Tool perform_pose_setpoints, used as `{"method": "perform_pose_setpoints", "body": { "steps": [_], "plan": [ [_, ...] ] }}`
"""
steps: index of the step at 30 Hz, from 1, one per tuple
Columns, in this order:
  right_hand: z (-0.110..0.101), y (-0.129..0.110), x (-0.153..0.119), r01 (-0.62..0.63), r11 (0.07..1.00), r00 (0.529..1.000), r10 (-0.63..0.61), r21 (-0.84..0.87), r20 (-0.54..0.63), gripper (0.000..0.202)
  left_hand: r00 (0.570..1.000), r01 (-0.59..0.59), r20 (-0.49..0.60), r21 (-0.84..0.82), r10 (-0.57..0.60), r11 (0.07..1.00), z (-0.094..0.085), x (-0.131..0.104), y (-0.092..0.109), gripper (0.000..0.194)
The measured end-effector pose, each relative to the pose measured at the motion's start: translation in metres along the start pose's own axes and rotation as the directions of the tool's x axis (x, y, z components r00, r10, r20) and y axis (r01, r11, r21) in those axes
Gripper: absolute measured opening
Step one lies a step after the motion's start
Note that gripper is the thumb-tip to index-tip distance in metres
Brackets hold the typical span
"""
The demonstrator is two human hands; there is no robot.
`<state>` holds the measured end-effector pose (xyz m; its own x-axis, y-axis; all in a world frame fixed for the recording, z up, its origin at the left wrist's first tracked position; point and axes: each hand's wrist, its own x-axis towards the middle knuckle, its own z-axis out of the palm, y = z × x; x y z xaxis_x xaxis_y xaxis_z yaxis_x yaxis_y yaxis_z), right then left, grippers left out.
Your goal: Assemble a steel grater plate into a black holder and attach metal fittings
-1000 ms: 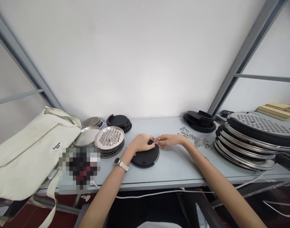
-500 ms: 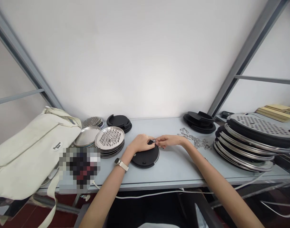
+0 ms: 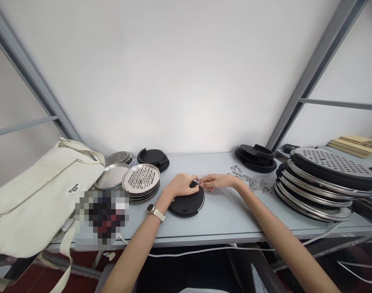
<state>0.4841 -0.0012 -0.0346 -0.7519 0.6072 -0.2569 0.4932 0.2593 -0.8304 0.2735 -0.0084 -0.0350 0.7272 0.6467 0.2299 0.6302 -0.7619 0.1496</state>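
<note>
- Left hand's grip (image 3: 181, 185) bent over the far edge of a black disc (image 3: 187, 202) on the bench (image 3: 225, 213).
- Right hand's grip (image 3: 216, 181) pinching a small metal piece (image 3: 197, 182) at that edge.
- Loose metal clips (image 3: 249, 180) lying beyond the right forearm.
- Perforated metal discs (image 3: 141, 179) stacked left of the black disc.
- A taller mixed stack (image 3: 318, 197) standing at right.
- A cream bag (image 3: 42, 199) at far left.

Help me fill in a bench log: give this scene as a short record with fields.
Left hand: lies on the black disc
Right hand: fingertips at a metal piece by the disc's far edge; exact grip too small to tell
Left wrist: watch
Table left: bag, grater stack
Table right: loose metal clips, tall stack
Surface: grey table
</note>
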Motion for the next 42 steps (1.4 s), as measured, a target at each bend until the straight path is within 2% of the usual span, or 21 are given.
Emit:
{"method": "perform_pose_setpoints", "body": {
  "steps": [8,30,42],
  "plan": [
    [0.0002,0.0041,0.0042,-0.015,1.000,0.999,0.015,0.010,-0.044,0.042,1.000,0.006,0.005,0.006,-0.006,1.000,-0.0008,-0.0002,0.0007,0.026],
    [0.0014,0.0039,0.0047,-0.017,1.000,0.999,0.016,-0.025,-0.049,0.042,1.000,0.012,0.026,0.001,-0.012,1.000,0.0005,0.0010,-0.0012,0.030],
    [0.0025,-0.0030,0.0020,-0.014,1.000,0.999,0.014,0.007,-0.031,0.030,0.999,0.022,0.044,0.002,-0.022,1.000,-0.0008,0.0009,0.0000,0.031]
  ]
}}
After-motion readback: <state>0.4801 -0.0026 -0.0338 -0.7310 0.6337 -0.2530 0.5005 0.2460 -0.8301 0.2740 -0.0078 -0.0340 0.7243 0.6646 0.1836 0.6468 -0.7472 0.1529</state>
